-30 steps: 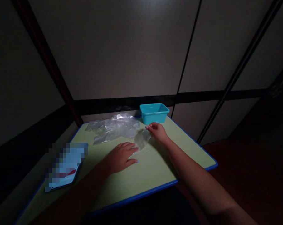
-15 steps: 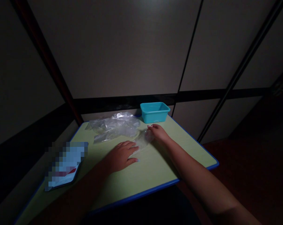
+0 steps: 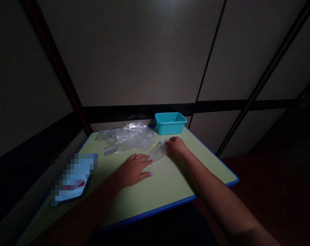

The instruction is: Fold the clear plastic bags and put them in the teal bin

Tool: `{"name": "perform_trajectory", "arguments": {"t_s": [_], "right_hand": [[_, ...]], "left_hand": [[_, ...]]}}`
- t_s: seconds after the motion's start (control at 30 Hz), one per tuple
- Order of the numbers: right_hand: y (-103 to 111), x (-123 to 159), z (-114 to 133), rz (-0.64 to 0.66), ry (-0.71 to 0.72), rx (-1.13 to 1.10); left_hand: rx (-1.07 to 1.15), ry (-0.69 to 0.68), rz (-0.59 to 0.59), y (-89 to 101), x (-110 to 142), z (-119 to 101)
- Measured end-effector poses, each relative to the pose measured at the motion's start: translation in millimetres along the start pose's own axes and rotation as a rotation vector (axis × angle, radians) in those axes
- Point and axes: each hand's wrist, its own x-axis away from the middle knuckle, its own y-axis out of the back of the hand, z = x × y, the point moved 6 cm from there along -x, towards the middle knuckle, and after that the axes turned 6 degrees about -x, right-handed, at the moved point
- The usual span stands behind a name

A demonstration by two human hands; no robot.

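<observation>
A rectangular turquoise plastic tub (image 3: 169,124) sits on the pale green table (image 3: 167,191), which has a bright blue edge. The crumpled plastic bag (image 3: 126,138) and small plastic sheet (image 3: 158,152) are colourless with white glints; the blurred packet (image 3: 74,177) shows pale blue with a red streak.

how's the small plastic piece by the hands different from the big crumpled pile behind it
The small clear plastic piece is far smaller than the clear plastic pile. The piece lies fairly flat, while the pile is bunched and crumpled. The right hand holds the piece at one end, but no hand touches the pile. Both are clear plastic film on the green table top.
</observation>
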Motion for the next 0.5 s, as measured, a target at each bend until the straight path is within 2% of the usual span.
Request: {"name": "perform_trajectory", "arguments": {"t_s": [0.3, 0.5], "right_hand": [[-3.9, 0.8, 11.6, 0.045, 0.139, -0.027], [-8.4, 2.5, 17.2, 0.070, 0.227, -0.127]], "left_hand": [[-0.017, 0.014, 0.021, -3.7, 0.3, 1.4], [-0.015, 0.038, 0.016, -5.9, 1.2, 2.6]]}}
